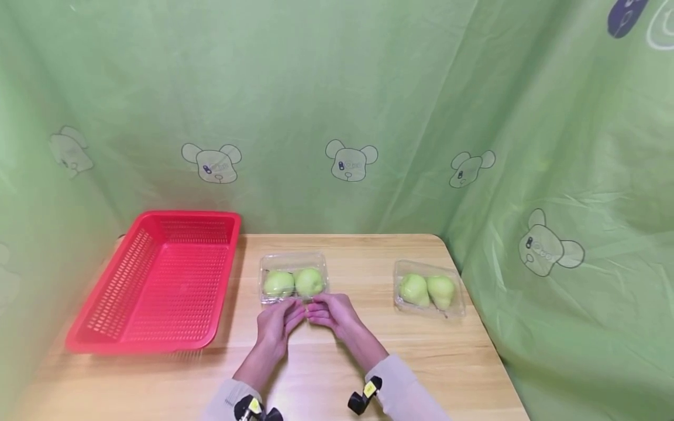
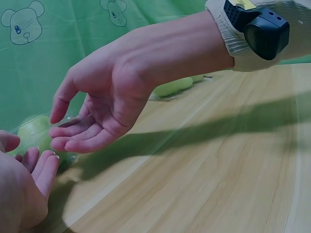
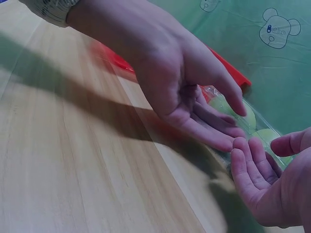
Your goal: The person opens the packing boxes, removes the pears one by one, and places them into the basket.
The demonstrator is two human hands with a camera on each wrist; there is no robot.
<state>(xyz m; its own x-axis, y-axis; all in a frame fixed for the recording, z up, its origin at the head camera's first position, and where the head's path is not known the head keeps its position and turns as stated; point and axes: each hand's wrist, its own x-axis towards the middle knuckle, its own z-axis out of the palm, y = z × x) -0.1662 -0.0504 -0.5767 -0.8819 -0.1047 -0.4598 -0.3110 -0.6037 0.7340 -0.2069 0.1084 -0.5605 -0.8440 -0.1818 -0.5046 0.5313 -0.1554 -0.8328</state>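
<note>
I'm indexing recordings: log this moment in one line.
left hand, right hand: at near edge of clear box; contents: two green fruits; second box: right; red basket: left; hand contact: unclear

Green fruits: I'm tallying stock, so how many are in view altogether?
4. Two green fruits lie side by side in the clear container beyond the left hand and right hand; two more are in the other container on the right. None seems hidden.
</note>
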